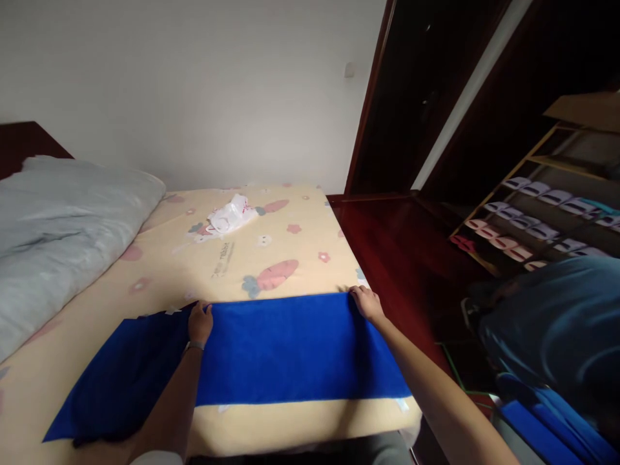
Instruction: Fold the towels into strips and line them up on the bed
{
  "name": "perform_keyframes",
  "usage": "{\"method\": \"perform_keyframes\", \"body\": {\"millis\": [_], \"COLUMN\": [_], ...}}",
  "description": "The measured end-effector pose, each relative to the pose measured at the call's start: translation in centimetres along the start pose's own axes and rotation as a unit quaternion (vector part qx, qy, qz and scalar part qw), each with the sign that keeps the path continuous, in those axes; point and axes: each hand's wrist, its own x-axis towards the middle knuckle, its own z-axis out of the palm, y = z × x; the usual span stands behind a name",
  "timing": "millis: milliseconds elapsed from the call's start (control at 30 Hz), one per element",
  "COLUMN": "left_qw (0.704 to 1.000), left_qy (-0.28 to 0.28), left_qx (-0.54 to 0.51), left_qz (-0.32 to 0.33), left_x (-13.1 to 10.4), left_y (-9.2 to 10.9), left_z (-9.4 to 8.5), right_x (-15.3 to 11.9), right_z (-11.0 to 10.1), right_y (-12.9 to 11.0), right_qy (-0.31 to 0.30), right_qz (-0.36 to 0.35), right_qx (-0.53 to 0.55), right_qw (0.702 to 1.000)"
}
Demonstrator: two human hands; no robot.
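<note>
A long blue cloth (290,349) lies across the near part of the bed. Its right portion is spread flat, while the left portion is darker, in shadow and somewhat rumpled. My left hand (200,321), with a band on the wrist, pinches the far edge of the cloth left of its middle. At the far right corner, my right hand (367,302) has its fingers curled on the same edge; the fingertips are partly hidden. My left forearm covers some of the cloth.
The bed (310,271) has a cream sheet with carrot and flower prints. A white plastic bag (232,214) lies farther back, and a grey-blue quilt (72,226) at left. A slipper rack (533,206), a dark door (411,97) and blue folded cloths (547,426) are to the right.
</note>
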Motion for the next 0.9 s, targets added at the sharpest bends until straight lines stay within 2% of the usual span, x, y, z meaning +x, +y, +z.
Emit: {"method": "perform_keyframes", "body": {"millis": [100, 167, 233, 300, 367, 467, 533, 633, 767, 833, 900], "left_qw": [0.999, 0.999, 0.999, 0.998, 0.996, 0.997, 0.998, 0.993, 0.984, 0.982, 0.977], "left_qy": [0.022, 0.022, 0.027, 0.049, 0.077, 0.075, 0.056, 0.054, 0.114, 0.113, 0.093], "left_qx": [0.008, 0.012, 0.017, 0.033, 0.032, -0.001, -0.030, -0.048, -0.048, -0.049, -0.045], "left_qz": [-0.023, -0.028, -0.017, 0.023, 0.039, 0.028, -0.014, -0.094, -0.128, -0.145, -0.188], "left_x": [-1.5, -4.5, -8.6, -13.2, -17.3, -20.9, -21.5, -20.8, -20.0, -20.4, -21.2], "left_y": [-0.5, -1.5, -3.1, -5.3, -7.7, -10.5, -11.5, -11.6, -10.9, -10.9, -11.5], "left_z": [1.0, 1.3, 1.3, 1.2, 0.9, 0.0, -0.7, -1.9, -3.6, -4.2, -4.5], "right_x": [-0.2, -2.2, -5.9, -10.6, -15.6, -21.1, -22.9, -23.3, -23.0, -23.5, -24.3], "right_z": [0.8, 1.7, 3.0, 4.6, 6.1, 7.3, 7.1, 6.0, 4.4, 4.1, 4.3], "right_y": [-0.2, 0.6, 2.2, 4.3, 6.3, 8.2, 8.8, 9.2, 9.4, 9.6, 9.8], "right_qy": [0.028, 0.054, 0.086, 0.108, 0.139, 0.152, 0.148, 0.120, 0.140, 0.149, 0.133], "right_qz": [0.033, 0.072, 0.114, 0.147, 0.215, 0.272, 0.271, 0.284, 0.280, 0.277, 0.278], "right_qx": [-0.007, -0.013, -0.015, 0.002, 0.040, 0.110, 0.164, 0.239, 0.308, 0.321, 0.323], "right_qw": [0.999, 0.996, 0.990, 0.983, 0.966, 0.944, 0.937, 0.921, 0.898, 0.894, 0.895]}}
